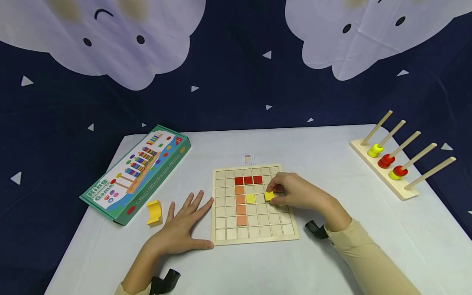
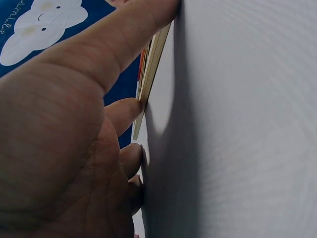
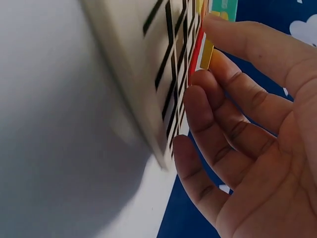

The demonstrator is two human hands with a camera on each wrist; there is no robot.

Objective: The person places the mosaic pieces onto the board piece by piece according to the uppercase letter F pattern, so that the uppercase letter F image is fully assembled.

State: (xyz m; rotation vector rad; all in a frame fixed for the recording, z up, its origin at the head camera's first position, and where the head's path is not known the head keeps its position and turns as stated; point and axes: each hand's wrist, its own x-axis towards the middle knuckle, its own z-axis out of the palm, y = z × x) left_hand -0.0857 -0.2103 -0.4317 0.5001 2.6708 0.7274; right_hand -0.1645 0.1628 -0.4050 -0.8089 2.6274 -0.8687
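A wooden grid board (image 1: 262, 232) lies flat on the white table, with a row of red squares (image 1: 248, 180), a column of orange squares (image 1: 241, 209) and one yellow square (image 1: 250, 198) set in its cells. Over the board's right half, my right hand (image 1: 295, 190) pinches a yellow square tile (image 1: 269, 196) between thumb and index finger; the right wrist view shows that tile (image 3: 207, 57) edge-on. My left hand (image 1: 182, 227) is spread flat, its thumb and index fingertips touching the board's left edge. In the left wrist view the board's side (image 2: 156, 59) shows beyond the fingers.
A green game box (image 1: 136, 172) lies at the back left, with a yellow curved block (image 1: 155, 213) in front of it. A small pattern card (image 1: 248, 159) sits behind the board. At the right stands a wooden peg rack (image 1: 400, 190) with red and yellow rings.
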